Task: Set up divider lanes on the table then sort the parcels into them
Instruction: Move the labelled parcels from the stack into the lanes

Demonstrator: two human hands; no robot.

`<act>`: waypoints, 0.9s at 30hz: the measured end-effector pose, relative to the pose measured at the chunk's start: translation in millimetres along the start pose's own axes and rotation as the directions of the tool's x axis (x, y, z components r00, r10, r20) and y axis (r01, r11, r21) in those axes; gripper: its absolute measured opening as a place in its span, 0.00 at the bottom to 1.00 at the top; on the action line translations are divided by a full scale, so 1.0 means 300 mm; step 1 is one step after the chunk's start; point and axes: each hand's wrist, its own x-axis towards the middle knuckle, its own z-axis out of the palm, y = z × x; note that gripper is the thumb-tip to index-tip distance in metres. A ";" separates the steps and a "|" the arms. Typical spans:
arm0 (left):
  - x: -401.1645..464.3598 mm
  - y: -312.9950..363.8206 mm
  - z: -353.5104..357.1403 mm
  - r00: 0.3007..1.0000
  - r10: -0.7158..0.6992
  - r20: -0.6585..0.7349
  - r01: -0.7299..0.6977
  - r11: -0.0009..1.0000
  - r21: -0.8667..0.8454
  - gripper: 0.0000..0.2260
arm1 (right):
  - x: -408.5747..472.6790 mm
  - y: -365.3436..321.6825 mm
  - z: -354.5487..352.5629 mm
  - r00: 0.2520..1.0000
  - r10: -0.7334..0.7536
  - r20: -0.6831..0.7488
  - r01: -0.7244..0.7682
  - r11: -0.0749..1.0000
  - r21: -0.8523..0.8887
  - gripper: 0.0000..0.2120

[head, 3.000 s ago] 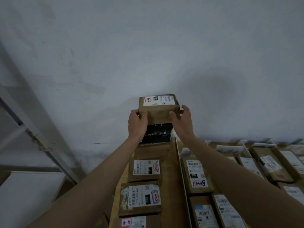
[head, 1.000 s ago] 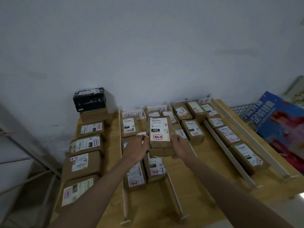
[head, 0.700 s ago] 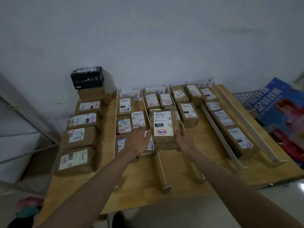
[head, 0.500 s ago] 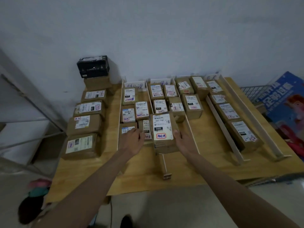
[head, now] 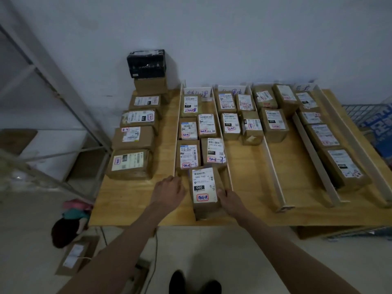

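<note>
At table front, right hand [head: 230, 201] holds the 060 parcel [head: 204, 192] in the first lane; left hand [head: 169, 193] relaxed beside it; dividers [head: 273, 166] set, unsorted parcels [head: 133, 137] remain at left

My wooden table [head: 250, 183] carries white divider strips [head: 273, 166] running front to back, with labelled brown parcels [head: 273, 124] lying in the lanes between them. Down its left edge, outside the lanes, sits a row of bigger cardboard boxes [head: 132, 163]. At the back of that row a black box [head: 146, 63] rests on a brown one.
</note>
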 end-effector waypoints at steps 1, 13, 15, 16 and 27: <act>-0.006 -0.012 0.006 1.000 -0.005 0.007 0.005 1.000 -0.007 0.14 | 0.007 0.005 0.016 1.000 0.020 0.010 -0.020 1.000 -0.009 0.20; 0.004 -0.167 0.089 0.996 -0.044 0.075 0.043 0.999 0.011 0.16 | 0.164 0.022 0.159 0.988 0.135 0.069 -0.131 0.989 -0.063 0.19; 0.021 -0.177 0.100 0.993 -0.045 0.111 0.043 0.999 0.019 0.16 | 0.184 0.021 0.167 0.987 0.142 0.070 -0.138 0.989 -0.061 0.17; 0.029 -0.180 0.105 0.990 -0.043 0.133 0.041 0.999 0.022 0.15 | 0.192 0.021 0.170 0.985 0.155 0.074 -0.151 0.987 -0.053 0.17; 0.080 -0.199 0.150 0.974 -0.011 0.227 0.005 1.000 0.029 0.14 | 0.287 0.001 0.169 0.973 0.199 0.119 -0.205 0.978 0.043 0.17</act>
